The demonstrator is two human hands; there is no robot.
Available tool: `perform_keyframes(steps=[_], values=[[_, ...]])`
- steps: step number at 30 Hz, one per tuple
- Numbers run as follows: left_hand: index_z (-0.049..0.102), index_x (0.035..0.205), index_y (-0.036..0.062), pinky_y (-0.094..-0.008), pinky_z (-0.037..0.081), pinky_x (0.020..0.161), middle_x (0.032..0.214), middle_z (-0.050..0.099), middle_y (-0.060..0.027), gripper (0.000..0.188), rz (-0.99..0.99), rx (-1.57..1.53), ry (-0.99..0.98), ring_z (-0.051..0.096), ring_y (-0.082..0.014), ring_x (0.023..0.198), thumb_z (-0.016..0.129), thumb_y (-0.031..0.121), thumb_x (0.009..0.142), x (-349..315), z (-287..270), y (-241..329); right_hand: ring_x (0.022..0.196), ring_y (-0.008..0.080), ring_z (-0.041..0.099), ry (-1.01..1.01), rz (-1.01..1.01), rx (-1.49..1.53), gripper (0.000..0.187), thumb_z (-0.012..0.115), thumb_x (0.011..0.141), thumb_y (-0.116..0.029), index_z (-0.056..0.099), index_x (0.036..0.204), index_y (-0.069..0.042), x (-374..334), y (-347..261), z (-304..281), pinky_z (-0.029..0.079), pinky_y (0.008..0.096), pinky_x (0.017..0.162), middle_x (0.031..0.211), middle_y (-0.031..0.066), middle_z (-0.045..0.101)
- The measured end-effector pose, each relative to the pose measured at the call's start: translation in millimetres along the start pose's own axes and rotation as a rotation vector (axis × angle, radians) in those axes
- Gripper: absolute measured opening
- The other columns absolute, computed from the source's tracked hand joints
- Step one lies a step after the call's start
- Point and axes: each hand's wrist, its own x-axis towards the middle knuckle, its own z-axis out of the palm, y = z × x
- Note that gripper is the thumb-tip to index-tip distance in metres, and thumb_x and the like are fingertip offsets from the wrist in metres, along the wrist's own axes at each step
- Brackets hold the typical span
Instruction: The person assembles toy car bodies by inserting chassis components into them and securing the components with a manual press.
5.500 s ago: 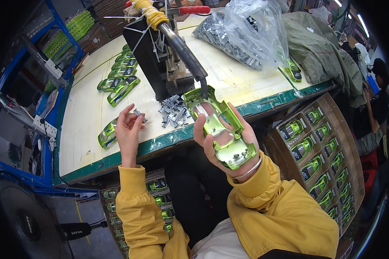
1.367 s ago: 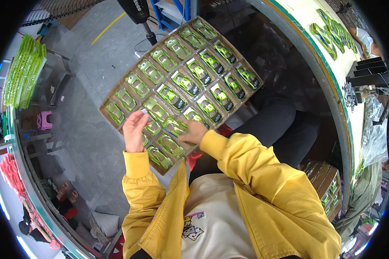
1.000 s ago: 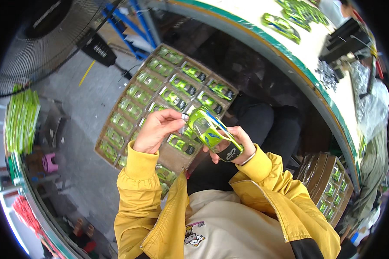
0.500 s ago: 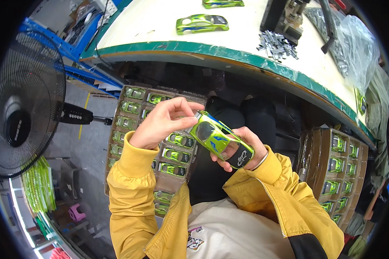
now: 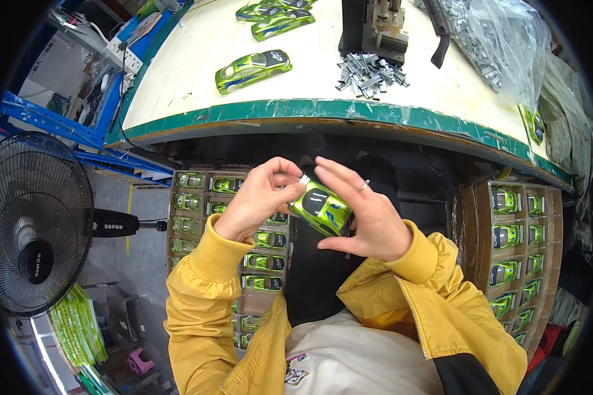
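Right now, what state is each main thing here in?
Green car shell: tilted, held
Right hand: spread around it
Small silver piece: pinched at the shell's end
Left hand: pinching it
Loose grey pieces: heaped
Clear bag: crumpled
Fan: upright, spinning unclear
Left tray: open, cars inside

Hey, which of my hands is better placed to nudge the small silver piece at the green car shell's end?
Probably your left hand: its fingers are pinched at the silver piece, while your right hand is spread against the car shell.
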Motion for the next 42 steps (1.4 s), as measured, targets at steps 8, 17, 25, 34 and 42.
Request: perform_keyframes(steps=[8,17,25,34,42], values=[[0.041,0.094,0.0057,-0.0188,0.045,0.057,0.082,0.054,-0.003,0.018,0.04,0.028,0.025,0.053,-0.0067,0.074,0.054,0.01,0.081,15.0,5.6,0.6,0.069,0.022,0.053,-0.079,0.035,-0.4,0.076,0.067,0.059,-0.01,0.034,0.127,-0.017,1.4,2.8,9.1,0.048,0.0298,0.057,0.13,-0.0009,0.036],[0.04,0.104,0.001,-0.025,0.047,0.065,0.087,0.057,-0.0123,0.028,0.16,0.054,-0.243,0.057,-0.0144,0.077,0.046,0.023,0.088,24.3,28.6,70.0,0.075,0.021,0.056,0.222,-0.066,-0.281,0.066,0.059,0.069,-0.009,0.032,0.128,-0.01,-1.7,9.6,-27.3,0.049,0.0285,0.062,0.131,0.0074,0.034],[0.059,0.09,0.0008,-0.0211,0.043,0.058,0.075,0.06,-0.0036,0.017,0.751,0.6,0.345,0.053,-0.009,0.063,0.054,0.014,0.08,152.7,-1.3,71.3,0.087,0.028,0.056,0.455,0.25,1.556,0.044,0.042,0.085,-0.024,0.036,0.125,-0.007,-8.5,14.7,-47.6,0.053,0.0408,0.062,0.115,0.0162,0.045],[0.063,0.079,0.0011,-0.0221,0.037,0.051,0.063,0.055,-0.0017,0.018,0.745,0.695,0.472,0.043,-0.0073,0.054,0.063,0.018,0.072,173.6,12.6,62.5,0.1,0.026,0.045,0.37,0.15,2.311,0.033,0.039,0.088,-0.028,0.05,0.111,-0.008,-0.4,20.6,-63.4,0.047,0.0392,0.069,0.109,0.0093,0.051],[0.061,0.08,0.001,-0.0208,0.036,0.053,0.064,0.051,0.0002,0.014,0.688,0.539,0.383,0.041,-0.007,0.054,0.061,0.011,0.071,167.9,5.8,61.5,0.103,0.023,0.042,0.373,0.045,2.425,0.034,0.04,0.087,-0.03,0.052,0.107,-0.005,15.1,5.8,-76.9,0.046,0.0374,0.072,0.107,0.0108,0.05]])
